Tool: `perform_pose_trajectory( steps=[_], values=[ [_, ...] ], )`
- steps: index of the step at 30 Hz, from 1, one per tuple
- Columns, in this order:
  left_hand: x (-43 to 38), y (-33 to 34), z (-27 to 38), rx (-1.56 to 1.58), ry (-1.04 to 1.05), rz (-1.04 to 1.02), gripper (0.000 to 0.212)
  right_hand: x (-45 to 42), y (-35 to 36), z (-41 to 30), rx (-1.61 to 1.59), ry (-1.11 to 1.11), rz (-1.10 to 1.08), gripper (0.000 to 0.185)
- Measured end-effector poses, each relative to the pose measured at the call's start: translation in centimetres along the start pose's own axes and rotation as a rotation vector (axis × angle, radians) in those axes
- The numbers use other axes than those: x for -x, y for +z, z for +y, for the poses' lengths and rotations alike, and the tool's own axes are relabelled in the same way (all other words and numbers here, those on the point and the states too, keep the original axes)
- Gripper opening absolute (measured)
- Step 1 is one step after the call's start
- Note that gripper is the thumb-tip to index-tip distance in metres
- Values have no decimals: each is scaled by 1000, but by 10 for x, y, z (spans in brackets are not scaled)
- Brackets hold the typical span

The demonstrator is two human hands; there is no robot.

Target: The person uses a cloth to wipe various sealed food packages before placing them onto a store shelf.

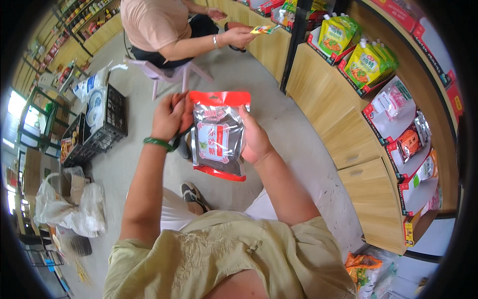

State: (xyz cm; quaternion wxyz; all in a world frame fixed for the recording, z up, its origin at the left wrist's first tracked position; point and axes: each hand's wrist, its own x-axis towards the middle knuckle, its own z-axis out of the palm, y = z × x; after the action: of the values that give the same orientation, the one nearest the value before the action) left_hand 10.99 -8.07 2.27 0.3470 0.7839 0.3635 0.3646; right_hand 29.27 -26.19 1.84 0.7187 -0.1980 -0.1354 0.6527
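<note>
A sealed plastic food packet (218,136), red at both ends with a clear middle showing dark contents, is in front of my chest. My right hand (255,138) grips its right edge, the thumb on the front face. At the packet's upper left edge is my left hand (170,114), its fingers curled around a reddish-brown item (186,114) with a dark band; what that item is I cannot tell. A green bangle (158,144) circles my left wrist.
A seated person (157,26) ahead holds a small yellow packet (265,29). Curved wooden shelving (325,112) with boxed yellow pouches (362,67) lines the right. Black plastic crates (114,112) and white plastic bags (71,205) stand on the floor at left.
</note>
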Motion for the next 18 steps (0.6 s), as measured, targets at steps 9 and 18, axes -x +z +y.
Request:
perform_pose_trajectory(
  steps=[9, 18],
  values=[
    [74, -28, 3, 600, -266, -771, 70, 2, -3, -15, -85, -12, -23, 47],
    [76, 3, 22, 680, -407, -933, 58, -16, -14, 5, 17, 145, 11, 45]
  ],
)
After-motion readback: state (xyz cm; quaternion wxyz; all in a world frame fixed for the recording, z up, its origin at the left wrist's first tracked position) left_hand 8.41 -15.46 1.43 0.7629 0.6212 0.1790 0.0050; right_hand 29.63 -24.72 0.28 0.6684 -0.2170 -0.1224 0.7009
